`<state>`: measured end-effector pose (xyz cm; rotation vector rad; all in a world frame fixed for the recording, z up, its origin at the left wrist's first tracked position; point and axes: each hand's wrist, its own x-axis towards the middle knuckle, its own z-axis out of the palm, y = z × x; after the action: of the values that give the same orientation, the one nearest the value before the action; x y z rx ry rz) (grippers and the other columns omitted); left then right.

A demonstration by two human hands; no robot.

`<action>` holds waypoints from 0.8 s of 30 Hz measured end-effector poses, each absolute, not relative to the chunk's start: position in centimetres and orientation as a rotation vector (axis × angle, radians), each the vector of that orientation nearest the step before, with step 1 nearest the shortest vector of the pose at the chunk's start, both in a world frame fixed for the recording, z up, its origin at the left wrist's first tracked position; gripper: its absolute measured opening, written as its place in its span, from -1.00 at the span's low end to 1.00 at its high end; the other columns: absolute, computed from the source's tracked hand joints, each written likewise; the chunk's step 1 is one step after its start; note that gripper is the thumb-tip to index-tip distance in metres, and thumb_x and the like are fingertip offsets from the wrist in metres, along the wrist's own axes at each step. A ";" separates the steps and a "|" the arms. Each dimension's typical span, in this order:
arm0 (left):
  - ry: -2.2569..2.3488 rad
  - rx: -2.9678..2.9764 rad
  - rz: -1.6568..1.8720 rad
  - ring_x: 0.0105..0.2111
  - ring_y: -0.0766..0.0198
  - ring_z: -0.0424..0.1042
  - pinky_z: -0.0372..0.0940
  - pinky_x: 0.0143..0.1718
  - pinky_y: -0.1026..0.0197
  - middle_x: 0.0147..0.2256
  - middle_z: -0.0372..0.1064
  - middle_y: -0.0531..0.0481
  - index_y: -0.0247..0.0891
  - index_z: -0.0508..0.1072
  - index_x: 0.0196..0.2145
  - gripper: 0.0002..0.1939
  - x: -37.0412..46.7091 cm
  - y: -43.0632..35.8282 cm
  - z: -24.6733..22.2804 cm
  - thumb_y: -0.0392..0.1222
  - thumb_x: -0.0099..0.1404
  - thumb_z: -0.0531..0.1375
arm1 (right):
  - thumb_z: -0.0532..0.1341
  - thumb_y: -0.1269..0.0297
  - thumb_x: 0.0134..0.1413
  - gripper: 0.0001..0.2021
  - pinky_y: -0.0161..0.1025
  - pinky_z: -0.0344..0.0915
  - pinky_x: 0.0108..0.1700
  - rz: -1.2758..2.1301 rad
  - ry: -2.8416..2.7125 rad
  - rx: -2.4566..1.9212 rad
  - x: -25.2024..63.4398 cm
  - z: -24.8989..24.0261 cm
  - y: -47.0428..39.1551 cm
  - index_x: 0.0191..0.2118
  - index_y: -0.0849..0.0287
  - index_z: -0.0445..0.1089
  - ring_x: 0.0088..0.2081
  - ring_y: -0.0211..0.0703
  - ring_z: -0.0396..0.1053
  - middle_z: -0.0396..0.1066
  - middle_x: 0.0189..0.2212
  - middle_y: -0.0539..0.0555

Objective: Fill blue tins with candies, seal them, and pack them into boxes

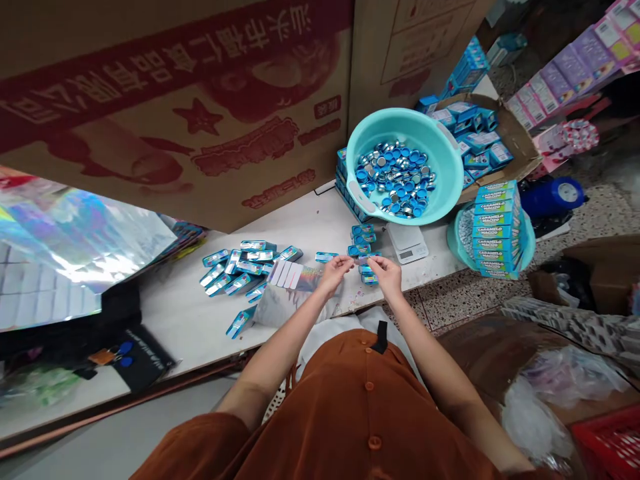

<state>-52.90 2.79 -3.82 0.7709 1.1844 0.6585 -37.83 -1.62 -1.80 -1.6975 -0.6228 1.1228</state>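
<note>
Near the table's front edge, my left hand [336, 273] and my right hand [386, 275] face each other with a small gap between them. Both have their fingers pinched together around something small and thin between them, too small to name. Just behind and beneath it stand small blue boxes [363, 233] in a short column. Another blue box [326, 257] lies beside my left hand. Left of it, a shiny silvery sheet [285, 303] carries white strips [286, 274]. Farther left, several blue boxes [239, 283] lie in a loose group.
A turquoise basin [453, 180] holds many blue and silver caps. A white scale [407, 243] sits before it. Large cartons [200, 167] rise behind the table [185, 340]. To the right are an open box [523, 143] of blue packs and a second basin [530, 247] with stacked boxes.
</note>
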 end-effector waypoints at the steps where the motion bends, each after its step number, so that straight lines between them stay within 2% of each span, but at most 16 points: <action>1: 1.214 0.779 0.667 -0.34 0.29 0.42 0.26 -0.28 0.26 -0.39 0.46 -0.04 -0.29 0.48 -0.32 -0.61 -52.8 3.3 -4.1 0.06 0.01 0.32 | 0.31 0.09 -0.15 -0.73 -0.23 0.32 -0.24 1.136 -0.624 -1.704 -37.6 -2.3 -1.3 -0.37 0.21 0.51 -0.38 -0.19 0.39 0.50 -0.43 0.04; 5: 1.356 0.809 0.660 -0.41 0.29 0.41 0.28 -0.29 0.24 -0.46 0.46 -0.04 -0.31 0.50 -0.39 -0.69 -52.6 4.9 -5.9 -0.02 -0.01 0.33 | 0.28 0.07 -0.13 -0.73 -0.22 0.32 -0.24 1.073 -0.723 -1.776 -36.8 -4.8 0.2 -0.40 0.19 0.52 -0.34 -0.15 0.38 0.47 -0.41 0.06; 12: 1.534 0.873 0.698 -0.39 0.29 0.43 0.31 -0.22 0.22 -0.39 0.49 -0.06 -0.30 0.50 -0.37 -0.87 -51.6 5.9 -9.2 -0.20 0.12 0.21 | 0.27 0.15 -0.10 -0.81 -0.23 0.29 -0.17 0.789 -0.857 -1.997 -37.0 -9.0 2.4 -0.44 0.17 0.54 -0.28 -0.15 0.35 0.39 -0.34 0.09; 19: 1.721 1.238 0.570 -0.37 0.22 0.45 0.30 -0.23 0.20 -0.36 0.52 -0.10 -0.28 0.53 -0.31 -0.82 -51.5 6.0 -9.9 -0.18 0.20 0.16 | 0.30 0.25 -0.06 -0.90 -0.22 0.22 -0.10 0.685 -1.010 -2.129 -37.3 -10.0 3.0 -0.43 0.13 0.55 -0.25 -0.13 0.34 0.39 -0.34 0.06; 24: 1.769 1.326 0.486 -0.33 0.18 0.47 0.28 -0.20 0.18 -0.32 0.53 -0.12 -0.28 0.54 -0.27 -0.77 -51.4 5.9 -9.4 -0.15 0.23 0.13 | 0.28 0.26 -0.01 -0.89 -0.21 0.18 -0.08 0.685 -1.074 -2.163 -37.4 -10.0 3.0 -0.40 0.13 0.56 -0.23 -0.12 0.32 0.39 -0.33 0.07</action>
<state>-51.39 5.93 -9.37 1.3260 1.7686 0.4864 -37.42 3.02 -9.96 -2.1630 -1.0736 0.6850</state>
